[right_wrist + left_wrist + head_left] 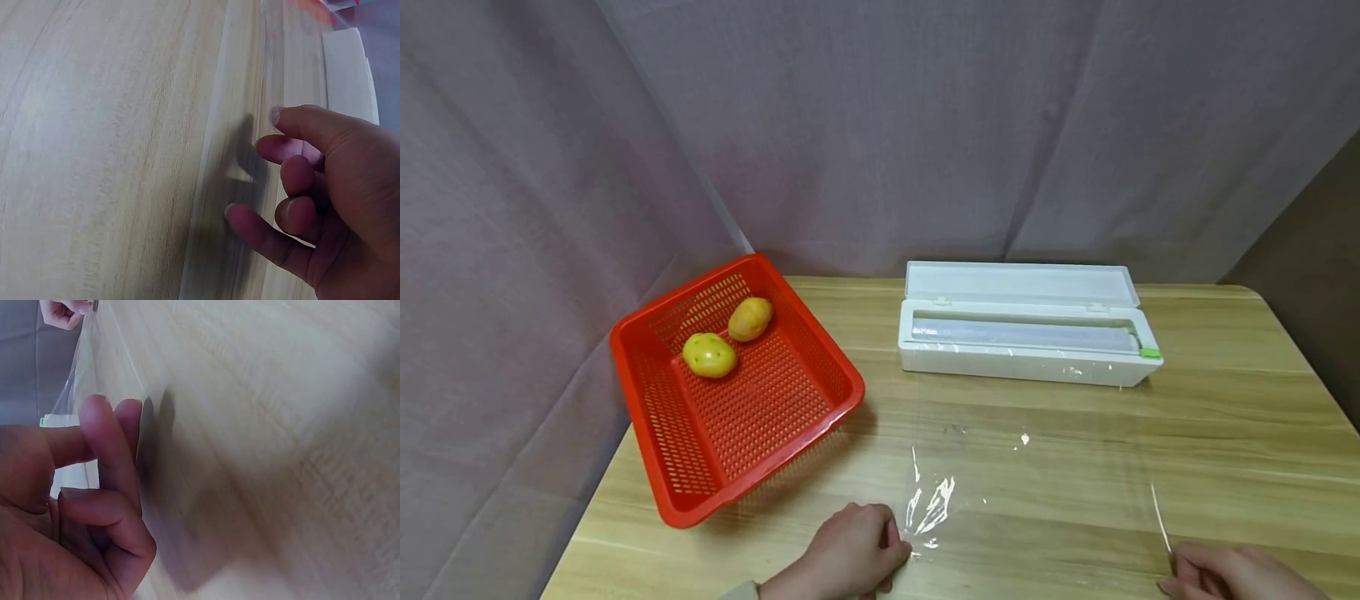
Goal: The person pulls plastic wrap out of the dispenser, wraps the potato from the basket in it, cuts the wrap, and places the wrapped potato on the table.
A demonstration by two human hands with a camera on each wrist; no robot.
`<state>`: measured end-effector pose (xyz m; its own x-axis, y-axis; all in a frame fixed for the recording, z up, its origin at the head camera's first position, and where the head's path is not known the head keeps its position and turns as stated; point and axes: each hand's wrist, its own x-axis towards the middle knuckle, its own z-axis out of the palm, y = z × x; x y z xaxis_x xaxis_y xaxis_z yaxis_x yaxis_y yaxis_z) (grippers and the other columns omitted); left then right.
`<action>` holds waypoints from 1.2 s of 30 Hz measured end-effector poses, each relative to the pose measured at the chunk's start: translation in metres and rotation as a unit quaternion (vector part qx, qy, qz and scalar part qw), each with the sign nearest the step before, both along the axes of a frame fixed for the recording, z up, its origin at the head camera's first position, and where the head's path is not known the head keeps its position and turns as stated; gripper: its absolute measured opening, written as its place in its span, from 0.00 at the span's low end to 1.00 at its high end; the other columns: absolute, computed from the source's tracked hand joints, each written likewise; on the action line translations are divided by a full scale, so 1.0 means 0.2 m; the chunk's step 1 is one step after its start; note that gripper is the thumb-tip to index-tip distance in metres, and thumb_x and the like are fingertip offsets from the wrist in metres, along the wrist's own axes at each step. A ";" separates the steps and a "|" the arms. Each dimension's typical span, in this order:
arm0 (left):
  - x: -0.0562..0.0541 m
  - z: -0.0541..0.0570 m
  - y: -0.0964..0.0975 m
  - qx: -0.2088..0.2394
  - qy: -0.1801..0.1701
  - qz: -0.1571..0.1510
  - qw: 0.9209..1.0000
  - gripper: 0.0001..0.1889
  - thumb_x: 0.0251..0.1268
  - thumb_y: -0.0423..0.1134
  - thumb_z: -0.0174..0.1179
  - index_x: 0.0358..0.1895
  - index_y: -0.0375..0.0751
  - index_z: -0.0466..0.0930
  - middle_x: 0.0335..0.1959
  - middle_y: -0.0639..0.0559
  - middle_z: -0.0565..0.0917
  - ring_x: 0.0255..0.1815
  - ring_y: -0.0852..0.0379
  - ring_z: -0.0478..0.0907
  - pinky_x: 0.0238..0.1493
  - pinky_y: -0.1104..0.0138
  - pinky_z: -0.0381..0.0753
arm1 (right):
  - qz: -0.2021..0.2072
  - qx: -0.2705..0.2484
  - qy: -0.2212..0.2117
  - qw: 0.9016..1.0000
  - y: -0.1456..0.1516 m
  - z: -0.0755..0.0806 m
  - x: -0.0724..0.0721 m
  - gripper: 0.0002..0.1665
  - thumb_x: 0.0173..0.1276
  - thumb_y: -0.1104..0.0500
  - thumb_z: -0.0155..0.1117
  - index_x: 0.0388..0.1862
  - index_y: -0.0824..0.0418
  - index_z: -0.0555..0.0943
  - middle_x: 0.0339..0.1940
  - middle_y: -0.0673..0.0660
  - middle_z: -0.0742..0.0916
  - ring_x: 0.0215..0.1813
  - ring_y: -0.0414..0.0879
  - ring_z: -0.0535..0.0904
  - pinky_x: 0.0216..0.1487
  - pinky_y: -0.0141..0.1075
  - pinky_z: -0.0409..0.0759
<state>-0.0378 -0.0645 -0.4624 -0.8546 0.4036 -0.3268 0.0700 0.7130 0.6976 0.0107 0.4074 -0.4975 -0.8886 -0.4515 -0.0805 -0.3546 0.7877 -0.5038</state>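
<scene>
A sheet of clear cling film (936, 508) stretches over the table from a white cling film dispenser (1022, 364) toward me. My left hand (853, 550) pinches its near left corner, where the film gathers into shiny creases. At the near right corner, my right hand (1236, 573) pinches the film's edge between thumb and index finger. The left wrist view shows the left hand (94, 500) with curled fingers close over the table. In the right wrist view, the right hand (337, 187) has its other fingers loosely bent. The dispenser's lid (1018, 284) stands raised, exposing the roll (1022, 333) inside.
A red plastic basket (655, 483) stands at the left of the wooden table (1240, 417), holding two yellow potato-like items, one dimpled (710, 356) and one plainer (750, 319). A green slider (1150, 353) sits at the dispenser's right end. Grey curtains (880, 133) hang behind.
</scene>
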 end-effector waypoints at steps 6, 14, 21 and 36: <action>-0.03 0.00 0.00 -0.078 0.083 -0.024 0.993 0.17 0.65 0.51 0.70 0.23 0.57 0.72 0.13 0.66 0.70 0.23 0.66 0.69 0.30 0.67 0.68 | -0.039 0.027 -0.093 0.995 -0.01 0.05 -0.02 0.21 0.78 0.50 0.69 0.24 0.40 0.71 0.16 0.31 0.68 0.18 0.26 0.63 0.19 0.27 0.58; -0.08 -0.01 0.05 -0.136 0.219 -0.040 0.966 0.20 0.63 0.56 0.72 0.28 0.56 0.68 0.16 0.63 0.69 0.18 0.61 0.69 0.23 0.64 0.64 | -0.127 0.141 -0.059 0.980 -0.06 0.15 -0.08 0.25 0.75 0.37 0.69 0.25 0.44 0.69 0.15 0.39 0.68 0.18 0.32 0.61 0.23 0.29 0.56; -0.09 -0.03 0.10 -0.179 0.286 -0.060 0.939 0.23 0.57 0.58 0.76 0.29 0.55 0.69 0.16 0.61 0.76 0.20 0.57 0.79 0.21 0.63 0.66 | -0.139 0.130 -0.068 0.979 -0.07 0.19 -0.10 0.25 0.72 0.35 0.71 0.29 0.46 0.69 0.17 0.41 0.69 0.19 0.33 0.62 0.24 0.31 0.58; -0.09 -0.03 0.11 -0.191 0.311 -0.068 0.929 0.24 0.57 0.58 0.76 0.29 0.54 0.68 0.16 0.60 0.75 0.19 0.57 0.78 0.20 0.63 0.65 | -0.050 0.056 0.178 0.981 -0.18 0.10 -0.18 0.53 0.59 0.43 0.85 0.81 0.50 0.72 0.74 0.56 0.79 0.82 0.32 0.56 0.73 0.14 0.41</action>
<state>-0.0565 -0.0431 -0.4689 -0.8758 0.4774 0.0715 0.4818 0.8552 0.1912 -0.0248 0.3720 -0.4773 -0.9088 -0.3669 0.1984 -0.4106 0.8710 -0.2698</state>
